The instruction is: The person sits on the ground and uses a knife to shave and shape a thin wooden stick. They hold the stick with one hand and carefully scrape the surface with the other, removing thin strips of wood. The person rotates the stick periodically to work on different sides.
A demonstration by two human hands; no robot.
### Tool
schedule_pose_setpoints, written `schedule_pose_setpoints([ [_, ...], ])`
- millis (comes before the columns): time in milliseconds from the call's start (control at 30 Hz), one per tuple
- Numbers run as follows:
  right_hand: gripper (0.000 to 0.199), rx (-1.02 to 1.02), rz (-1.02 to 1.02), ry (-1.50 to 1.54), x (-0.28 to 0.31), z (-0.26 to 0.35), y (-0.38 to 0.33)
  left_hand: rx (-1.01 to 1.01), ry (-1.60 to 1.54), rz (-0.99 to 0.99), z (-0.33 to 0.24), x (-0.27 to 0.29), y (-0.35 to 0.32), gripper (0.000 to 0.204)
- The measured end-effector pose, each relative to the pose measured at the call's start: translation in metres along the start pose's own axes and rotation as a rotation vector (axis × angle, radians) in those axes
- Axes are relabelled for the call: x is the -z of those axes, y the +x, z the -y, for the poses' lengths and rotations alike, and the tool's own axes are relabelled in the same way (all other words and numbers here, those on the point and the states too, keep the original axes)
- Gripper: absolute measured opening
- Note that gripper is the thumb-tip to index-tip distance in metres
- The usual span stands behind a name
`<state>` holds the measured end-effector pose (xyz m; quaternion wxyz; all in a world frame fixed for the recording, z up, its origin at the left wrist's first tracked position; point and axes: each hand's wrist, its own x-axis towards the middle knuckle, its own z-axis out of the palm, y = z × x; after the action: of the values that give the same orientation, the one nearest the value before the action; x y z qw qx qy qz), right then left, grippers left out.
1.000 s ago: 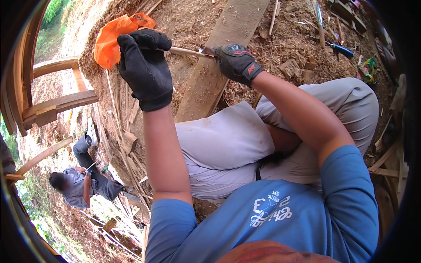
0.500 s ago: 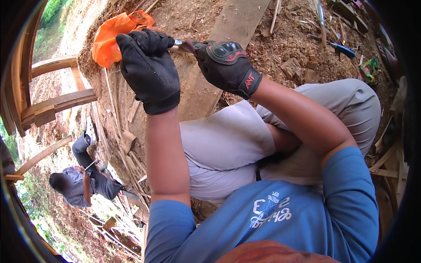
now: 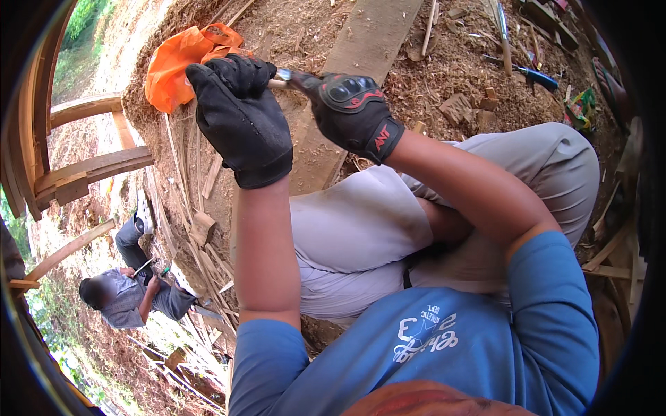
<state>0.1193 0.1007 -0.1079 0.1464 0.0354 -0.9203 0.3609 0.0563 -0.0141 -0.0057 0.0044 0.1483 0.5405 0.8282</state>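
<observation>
Black work gloves cover both my hands, which are raised close together at the upper middle. My left hand (image 3: 243, 114) is closed around a thin pale wooden stick (image 3: 277, 84); only its end shows past the fingers. A knife (image 3: 300, 79) is gripped in my right hand (image 3: 352, 111), its metal blade lying against the stick's end between the two hands. The handle is hidden inside the right glove. Just behind my left hand lies an orange plastic bag (image 3: 168, 67).
Wood shavings cover the ground around a wide plank (image 3: 371, 35). A blue-handled tool (image 3: 538, 77) and wood offcuts (image 3: 458, 109) lie at right. On the left, a seated person (image 3: 132, 295) holds a thin stick near curved wooden framing (image 3: 90, 170).
My right hand has shifted slightly left and down with the knife. My left hand has moved a little right and down. The other person's hands have shifted around their stick.
</observation>
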Motion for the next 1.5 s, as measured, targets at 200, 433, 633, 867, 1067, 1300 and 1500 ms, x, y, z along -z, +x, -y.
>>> schedule_pose_setpoints([
  [200, 0.044, -0.086, 0.129, -0.067, -0.017, -0.032, -0.014, -0.013, 0.038, -0.071, 0.000, -0.012, -0.001, 0.051],
  [433, 0.042, -0.015, 0.049, -0.055, -0.004, -0.014, -0.009, -0.006, 0.058, -0.119, 0.000, -0.008, -0.005, 0.049],
  [633, 0.046, 0.118, -0.099, -0.015, 0.004, 0.001, -0.006, 0.000, 0.023, -0.038, 0.004, 0.002, -0.003, 0.049],
  [867, 0.047, 0.104, -0.182, 0.058, 0.017, 0.020, 0.003, 0.017, -0.053, -0.037, 0.000, -0.006, -0.004, 0.047],
  [1067, 0.043, -0.019, 0.033, 0.014, -0.012, -0.013, -0.004, -0.011, -0.007, -0.014, 0.002, 0.002, 0.000, 0.048],
  [1300, 0.035, -0.154, 0.167, 0.005, -0.028, -0.039, -0.014, 0.034, -0.019, -0.095, -0.002, -0.006, 0.001, 0.049],
  [1500, 0.041, -0.109, 0.097, 0.043, -0.019, -0.026, -0.012, -0.015, -0.040, 0.003, 0.001, -0.001, 0.001, 0.050],
])
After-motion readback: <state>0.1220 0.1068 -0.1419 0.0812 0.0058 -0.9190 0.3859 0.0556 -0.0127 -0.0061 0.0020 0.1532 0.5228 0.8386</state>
